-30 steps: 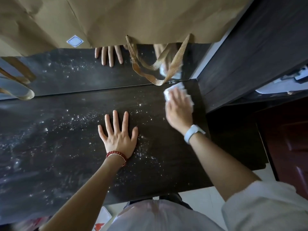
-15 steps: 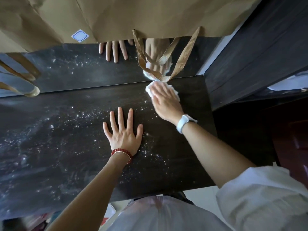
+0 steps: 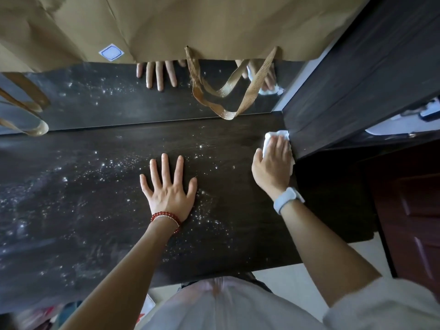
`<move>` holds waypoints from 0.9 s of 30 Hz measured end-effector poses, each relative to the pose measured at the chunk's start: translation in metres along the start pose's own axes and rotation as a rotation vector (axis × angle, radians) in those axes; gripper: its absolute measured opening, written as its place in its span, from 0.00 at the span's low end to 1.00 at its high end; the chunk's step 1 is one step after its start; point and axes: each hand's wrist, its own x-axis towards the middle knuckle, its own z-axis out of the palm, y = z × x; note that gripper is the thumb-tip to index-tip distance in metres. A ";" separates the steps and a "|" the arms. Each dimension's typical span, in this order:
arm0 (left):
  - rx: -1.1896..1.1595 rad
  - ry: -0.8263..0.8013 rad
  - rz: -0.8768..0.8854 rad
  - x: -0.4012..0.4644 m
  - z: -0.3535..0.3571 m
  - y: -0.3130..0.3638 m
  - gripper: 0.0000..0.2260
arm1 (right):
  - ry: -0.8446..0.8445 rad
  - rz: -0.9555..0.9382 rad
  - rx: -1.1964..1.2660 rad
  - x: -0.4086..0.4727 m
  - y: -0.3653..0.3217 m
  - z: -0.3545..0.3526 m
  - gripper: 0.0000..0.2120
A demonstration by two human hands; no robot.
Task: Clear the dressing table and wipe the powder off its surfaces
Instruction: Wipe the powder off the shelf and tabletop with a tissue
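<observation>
The dark wooden dressing table [image 3: 95, 210] fills the view, dusted with white powder [image 3: 207, 217] across its middle and left. My left hand [image 3: 167, 189] lies flat on the top with fingers spread, a red bead bracelet at the wrist. My right hand [image 3: 272, 163], with a pale blue watch on the wrist, presses a crumpled white tissue [image 3: 277, 135] onto the table's right end, against the dark side panel. Most of the tissue is hidden under the palm.
A mirror [image 3: 107, 101] stands along the back edge and reflects both hands. Brown paper bags [image 3: 190, 25] hang over its top, and a woven handle [image 3: 228, 101] dangles near the table. A dark cabinet side [image 3: 357, 75] rises at the right; a reddish door [image 3: 414, 210] is beyond.
My right hand has slid the tissue from the back middle of the table, near the mirror, rightwards to the right end. My left hand has stayed flat in place.
</observation>
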 end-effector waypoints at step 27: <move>-0.016 -0.019 -0.001 0.001 0.002 -0.003 0.25 | -0.163 -0.529 -0.095 -0.012 -0.010 0.021 0.24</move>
